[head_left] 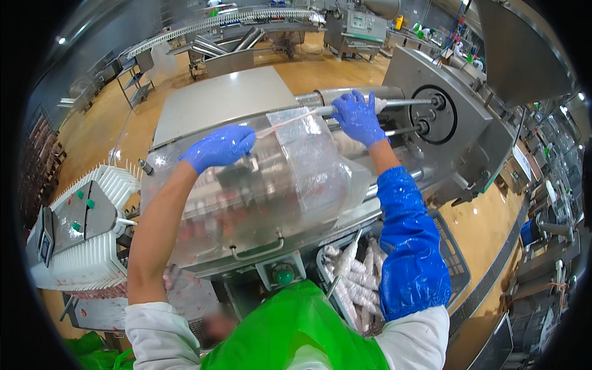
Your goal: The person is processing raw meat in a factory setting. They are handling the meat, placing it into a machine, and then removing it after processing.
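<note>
My gloved left hand is closed on the loose end of a thin, pale sausage casing, above the clear machine cover. The casing runs rightward to the tip of a slim metal filling tube. Wrapped over that tube is my gloved right hand; a bunched whitish part of the casing shows just past its fingers. The palm side of both hands is hidden. A second metal tube lies below, partly behind my right wrist. Both tubes run to a round black-rimmed plate on the steel housing.
A grey crate beside my right forearm holds several wrapped casing sticks. A green button sits on the machine front. At left stands a white-slatted conveyor with a control panel. A steel hopper hangs at upper right.
</note>
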`<action>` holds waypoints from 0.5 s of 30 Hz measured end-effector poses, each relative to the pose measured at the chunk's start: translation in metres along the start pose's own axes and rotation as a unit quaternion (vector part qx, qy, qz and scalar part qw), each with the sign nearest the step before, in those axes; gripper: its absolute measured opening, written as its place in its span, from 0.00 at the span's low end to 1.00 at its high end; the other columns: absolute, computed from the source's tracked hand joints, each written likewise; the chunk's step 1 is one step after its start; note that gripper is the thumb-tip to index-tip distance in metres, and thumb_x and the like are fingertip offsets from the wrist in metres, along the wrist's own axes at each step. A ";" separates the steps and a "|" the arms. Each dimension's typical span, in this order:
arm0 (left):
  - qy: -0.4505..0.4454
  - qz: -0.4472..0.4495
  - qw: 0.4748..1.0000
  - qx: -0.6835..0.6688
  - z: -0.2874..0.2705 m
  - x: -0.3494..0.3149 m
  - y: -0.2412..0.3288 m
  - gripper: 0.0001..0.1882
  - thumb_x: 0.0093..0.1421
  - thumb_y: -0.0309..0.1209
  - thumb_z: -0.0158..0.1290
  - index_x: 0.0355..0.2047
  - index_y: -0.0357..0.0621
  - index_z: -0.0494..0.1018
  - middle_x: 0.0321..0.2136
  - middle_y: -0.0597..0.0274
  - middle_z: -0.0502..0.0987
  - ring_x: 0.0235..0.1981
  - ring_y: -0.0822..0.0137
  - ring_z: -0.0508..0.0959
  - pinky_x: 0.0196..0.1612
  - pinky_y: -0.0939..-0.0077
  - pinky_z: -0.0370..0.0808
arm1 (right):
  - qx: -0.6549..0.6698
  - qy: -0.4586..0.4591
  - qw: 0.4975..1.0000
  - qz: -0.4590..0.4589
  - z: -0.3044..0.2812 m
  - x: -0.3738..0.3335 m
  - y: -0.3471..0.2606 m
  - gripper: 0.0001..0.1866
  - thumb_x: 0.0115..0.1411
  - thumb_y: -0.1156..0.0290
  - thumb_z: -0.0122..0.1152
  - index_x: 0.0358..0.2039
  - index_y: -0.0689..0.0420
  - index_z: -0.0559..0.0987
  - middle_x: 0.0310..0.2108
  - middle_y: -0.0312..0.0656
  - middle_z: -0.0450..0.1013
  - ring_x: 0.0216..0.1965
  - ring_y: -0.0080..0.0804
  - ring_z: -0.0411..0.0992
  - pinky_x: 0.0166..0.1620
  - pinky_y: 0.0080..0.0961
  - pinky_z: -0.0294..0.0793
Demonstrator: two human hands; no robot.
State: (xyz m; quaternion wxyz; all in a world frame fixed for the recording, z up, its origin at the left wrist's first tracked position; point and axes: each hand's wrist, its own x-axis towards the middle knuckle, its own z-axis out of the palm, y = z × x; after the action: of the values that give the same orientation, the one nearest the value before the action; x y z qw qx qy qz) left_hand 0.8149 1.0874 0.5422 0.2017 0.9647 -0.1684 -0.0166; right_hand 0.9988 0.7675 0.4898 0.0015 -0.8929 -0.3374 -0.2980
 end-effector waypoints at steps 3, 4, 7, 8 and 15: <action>-0.065 0.028 0.994 -0.088 0.011 -0.051 0.042 0.19 0.66 0.40 0.39 0.29 0.39 0.72 0.24 0.49 0.74 0.30 0.49 0.75 0.39 0.59 0.71 | -0.016 -0.010 0.999 0.035 -0.003 -0.006 -0.002 0.19 0.59 0.55 0.56 0.51 0.40 0.73 0.55 0.41 0.67 0.62 0.53 0.58 0.60 0.72 0.45; -0.073 0.013 0.994 -0.081 0.017 -0.068 0.046 0.19 0.66 0.41 0.40 0.29 0.40 0.72 0.25 0.51 0.75 0.30 0.52 0.76 0.38 0.60 0.71 | -0.020 0.007 0.998 0.053 -0.002 -0.014 0.002 0.21 0.60 0.55 0.56 0.54 0.38 0.72 0.58 0.43 0.65 0.63 0.54 0.57 0.61 0.69 0.45; -0.044 0.015 0.999 -0.007 0.030 -0.145 0.028 0.18 0.65 0.43 0.42 0.30 0.44 0.74 0.25 0.54 0.76 0.29 0.56 0.78 0.37 0.61 0.72 | -0.009 0.125 0.989 0.082 -0.019 -0.038 -0.009 0.24 0.60 0.58 0.56 0.58 0.37 0.70 0.59 0.46 0.64 0.63 0.53 0.57 0.61 0.66 0.47; -0.063 0.021 0.998 0.010 0.039 -0.177 0.005 0.17 0.65 0.42 0.43 0.30 0.45 0.75 0.25 0.54 0.77 0.30 0.55 0.78 0.37 0.61 0.73 | 0.045 0.170 0.977 0.117 -0.021 -0.052 -0.011 0.26 0.59 0.61 0.57 0.60 0.44 0.69 0.58 0.48 0.65 0.62 0.51 0.59 0.63 0.59 0.51; -0.350 -0.012 0.898 -0.267 0.153 -0.212 0.014 0.17 0.65 0.44 0.45 0.34 0.45 0.77 0.26 0.54 0.78 0.29 0.61 0.78 0.35 0.66 0.75 | 0.113 -0.131 0.948 0.269 0.192 -0.245 -0.001 0.31 0.50 0.63 0.61 0.54 0.62 0.71 0.50 0.54 0.70 0.52 0.50 0.67 0.61 0.41 0.59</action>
State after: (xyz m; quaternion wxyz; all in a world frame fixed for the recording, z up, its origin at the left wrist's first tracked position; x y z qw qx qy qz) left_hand 0.5952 1.0871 0.3999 0.3792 0.8086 -0.2058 -0.4002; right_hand 0.9546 0.6600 0.2017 0.1387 -0.9756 -0.1135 -0.1272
